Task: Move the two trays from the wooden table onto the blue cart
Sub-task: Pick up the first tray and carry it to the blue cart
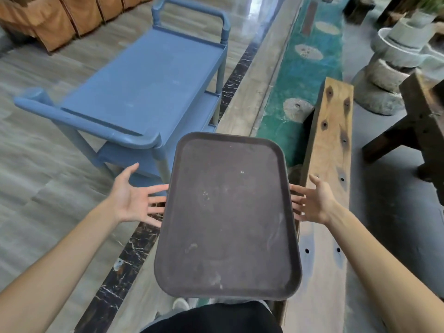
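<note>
Brown tray point(228, 212) level, mid-air at 6 o'clock: left hand point(134, 198) & right hand point(314, 203) w/ straight, unclenched fingers point(156, 189) under its long sides for support; blue cart point(144, 92) at 11 o'clock

Room above blue cart point(149, 75) top; near handle rail point(91, 126) in way.

One dark tray point(228, 212) in view. Two hands: left hand point(134, 200), right hand point(314, 203). One blue cart point(149, 87) with two handles: far handle point(192, 10), near handle point(84, 123). One knotty wooden plank point(334, 140). One pile of round stones point(384, 75).
</note>
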The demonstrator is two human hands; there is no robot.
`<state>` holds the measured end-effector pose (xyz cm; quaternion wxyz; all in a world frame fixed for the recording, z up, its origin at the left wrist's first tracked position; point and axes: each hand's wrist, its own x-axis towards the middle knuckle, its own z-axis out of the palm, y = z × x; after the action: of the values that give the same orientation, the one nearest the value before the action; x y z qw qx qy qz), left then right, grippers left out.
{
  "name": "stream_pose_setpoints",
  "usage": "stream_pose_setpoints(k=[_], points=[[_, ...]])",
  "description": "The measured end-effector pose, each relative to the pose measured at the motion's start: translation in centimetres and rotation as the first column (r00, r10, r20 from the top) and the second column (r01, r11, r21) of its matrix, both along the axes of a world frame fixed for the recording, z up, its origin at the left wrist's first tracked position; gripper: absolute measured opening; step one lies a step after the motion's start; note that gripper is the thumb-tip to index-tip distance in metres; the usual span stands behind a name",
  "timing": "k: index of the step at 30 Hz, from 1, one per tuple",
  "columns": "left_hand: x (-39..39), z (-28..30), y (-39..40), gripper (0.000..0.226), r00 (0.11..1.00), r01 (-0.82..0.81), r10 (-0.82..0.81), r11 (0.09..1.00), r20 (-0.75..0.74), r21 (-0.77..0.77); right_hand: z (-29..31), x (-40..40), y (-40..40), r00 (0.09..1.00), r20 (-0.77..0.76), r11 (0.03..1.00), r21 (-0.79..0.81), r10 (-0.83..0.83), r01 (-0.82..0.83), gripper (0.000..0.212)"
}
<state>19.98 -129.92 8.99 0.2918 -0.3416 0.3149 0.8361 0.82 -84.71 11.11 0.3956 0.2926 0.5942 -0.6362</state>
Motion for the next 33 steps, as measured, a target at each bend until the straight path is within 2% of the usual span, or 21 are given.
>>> stream_pose_setpoints(k=[5,10,17,25,33], points=[[-7.0,0.8,-2.1,0.110,0.999,-0.021,0.020,1.000,-0.049,-0.009,-0.7,-9.3,-2.1,0.996,0.007,0.994,-0.067,0.091,-0.090,0.073],[-15.0,0.8,-3.6,0.109,0.992,-0.108,0.105,0.994,-0.073,-0.033,-0.8,-20.8,-4.7,0.979,0.019,0.971,-0.137,0.201,-0.197,0.061],[-25.0,2.3,-5.6,0.106,0.982,-0.178,0.169,0.977,-0.081,-0.120,0.4,-35.1,-9.2,0.956,0.011,0.948,-0.133,0.292,-0.288,0.060],[-30.6,4.0,-10.6,0.104,0.960,-0.281,0.271,0.932,-0.073,-0.228,1.4,-45.5,-18.9,0.906,0.001,0.898,-0.133,0.423,-0.419,0.057],[-31.9,2.7,-18.3,0.104,0.900,-0.436,0.426,0.873,-0.090,-0.217,0.4,-52.7,-32.5,0.826,-0.023,0.818,-0.128,0.562,-0.560,0.059]])
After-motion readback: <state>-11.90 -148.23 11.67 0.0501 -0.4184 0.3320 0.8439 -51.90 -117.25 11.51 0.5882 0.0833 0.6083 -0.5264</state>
